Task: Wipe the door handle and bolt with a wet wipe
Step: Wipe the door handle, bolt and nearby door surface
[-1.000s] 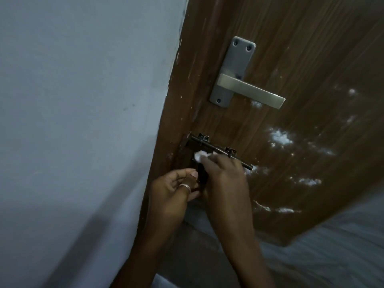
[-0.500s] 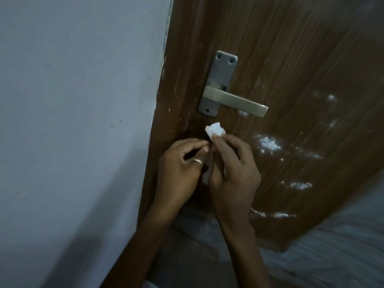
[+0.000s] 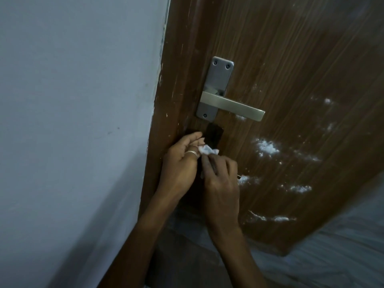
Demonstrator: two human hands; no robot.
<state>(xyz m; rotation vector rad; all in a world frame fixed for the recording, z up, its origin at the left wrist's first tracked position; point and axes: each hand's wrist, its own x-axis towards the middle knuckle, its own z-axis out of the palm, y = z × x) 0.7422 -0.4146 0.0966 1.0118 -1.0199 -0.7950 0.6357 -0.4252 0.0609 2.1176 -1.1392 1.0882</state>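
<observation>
A silver lever door handle on its plate sits on the brown wooden door. Just below it is the dark bolt, mostly covered by my hands. A small crumpled white wet wipe is against the bolt's lower part. My right hand pinches the wipe between its fingertips. My left hand, wearing a ring, lies beside it on the left with fingers stretched up along the door edge, touching the wipe's left side. The bolt's rod is hidden.
A pale blue-grey wall fills the left side, meeting the door edge. White powdery smudges dot the door to the right of my hands. A light floor shows at the bottom right.
The wipe has come down from just under the handle plate onto the dark bolt. My left fingers have straightened out. The view has shifted, so the handle sits lower in the frame.
</observation>
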